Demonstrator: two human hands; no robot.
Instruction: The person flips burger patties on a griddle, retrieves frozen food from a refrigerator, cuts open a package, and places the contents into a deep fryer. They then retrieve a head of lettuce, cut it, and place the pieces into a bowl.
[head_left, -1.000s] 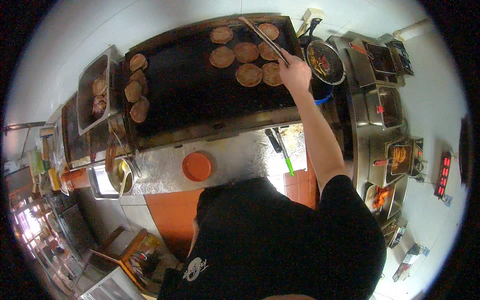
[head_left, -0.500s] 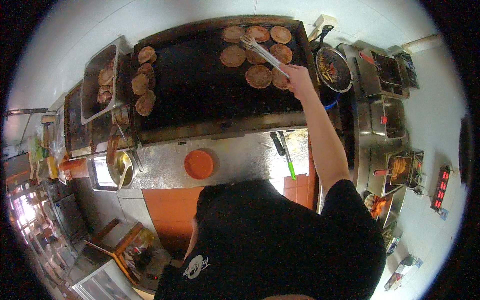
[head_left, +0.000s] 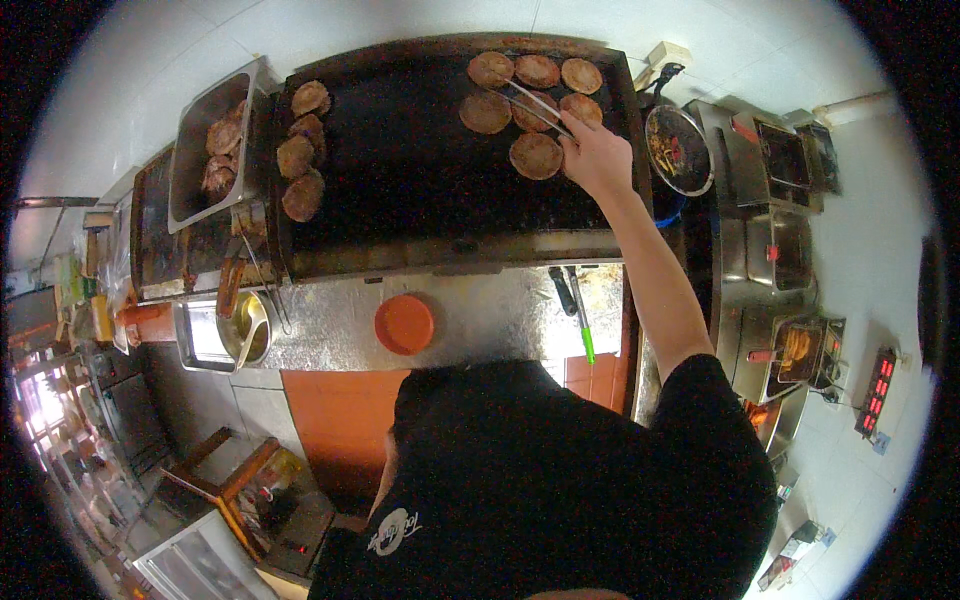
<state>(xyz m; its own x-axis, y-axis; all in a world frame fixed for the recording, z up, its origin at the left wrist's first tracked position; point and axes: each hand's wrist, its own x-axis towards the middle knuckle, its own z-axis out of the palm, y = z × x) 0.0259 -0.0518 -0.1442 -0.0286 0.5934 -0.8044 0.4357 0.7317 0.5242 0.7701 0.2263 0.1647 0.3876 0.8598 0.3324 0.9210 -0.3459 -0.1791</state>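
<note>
My right hand (head_left: 598, 160) is closed around metal tongs (head_left: 535, 105) over the right side of a dark flat griddle (head_left: 400, 150). The tongs' arms are apart, and their tips are by a browned round patty (head_left: 490, 69) in the back row. Several more patties lie around them, among them one patty (head_left: 536, 156) just left of my hand. Part of the group is hidden under the hand and tongs. Four-sided griddle edges enclose another column of patties (head_left: 303, 196) at the left. My left arm hangs by my side, its hand hidden by my black shirt.
A steel pan (head_left: 182, 190) holding patties stands left of the griddle. On the front steel ledge sit an orange-red bowl (head_left: 404, 325), a pot (head_left: 262, 345) with a ladle and a green-tipped utensil (head_left: 586, 340). A frying pan (head_left: 710, 165) and fryers (head_left: 780, 245) are at right.
The tongs' arms now show spread apart, their tips still near the back-left patty of the group. The whole view has shifted slightly, with things appearing farther right.
</note>
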